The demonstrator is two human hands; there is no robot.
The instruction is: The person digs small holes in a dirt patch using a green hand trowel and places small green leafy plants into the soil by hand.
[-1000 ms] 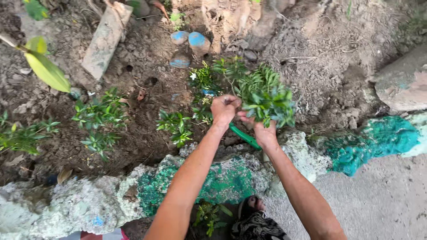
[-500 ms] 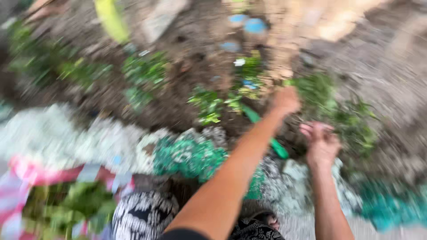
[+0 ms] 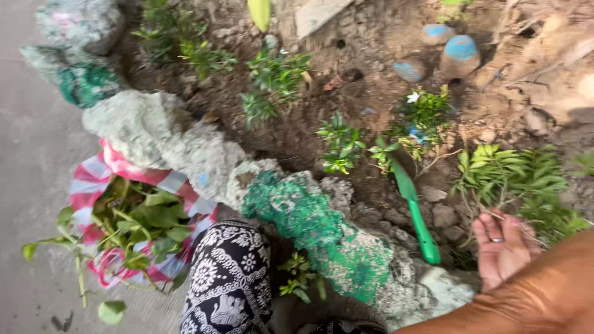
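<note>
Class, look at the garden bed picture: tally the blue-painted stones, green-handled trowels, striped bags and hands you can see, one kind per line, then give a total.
Blue-painted rounded stones: 3
Green plastic-handled trowel: 1
Red-and-white striped plastic bag holding leafy cuttings: 1
Open hand wearing a ring: 1
Total: 6

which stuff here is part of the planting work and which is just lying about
In use: open hand with a ring, palm up by the leafy seedling; green trowel stuck in the soil; striped bag of cuttings.

Lying about: blue-topped stones; flat slab; green-painted rubble border.
</note>
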